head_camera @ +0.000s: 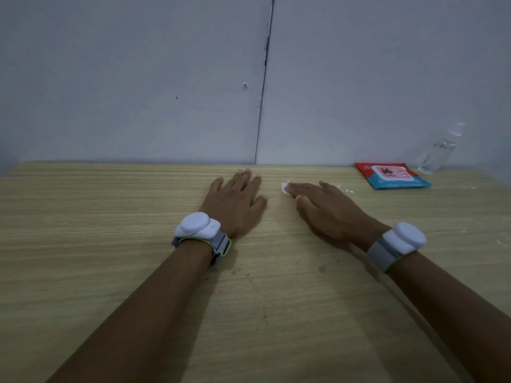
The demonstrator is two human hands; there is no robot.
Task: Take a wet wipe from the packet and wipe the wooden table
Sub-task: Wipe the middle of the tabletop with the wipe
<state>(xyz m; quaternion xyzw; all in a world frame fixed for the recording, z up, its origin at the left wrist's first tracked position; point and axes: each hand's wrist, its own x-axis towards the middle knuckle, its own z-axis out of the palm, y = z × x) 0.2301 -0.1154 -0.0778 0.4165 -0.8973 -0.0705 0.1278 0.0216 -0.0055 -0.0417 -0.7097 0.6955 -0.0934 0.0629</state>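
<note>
My right hand [329, 208] lies flat on the wooden table [110, 217] with straight fingers pressing a white wet wipe [284, 187]; only a corner of the wipe shows past the fingertips. My left hand [236, 201] rests flat on the table just to its left, fingers spread, holding nothing. The red and blue wet wipe packet [391, 175] lies at the back right near the wall, its lid flap down.
A clear plastic bottle [438, 153] stands by the wall behind the packet. Small white crumbs [347, 190] lie on the table between my right hand and the packet. A grey wall runs along the table's far edge. Both wrists wear white devices on straps.
</note>
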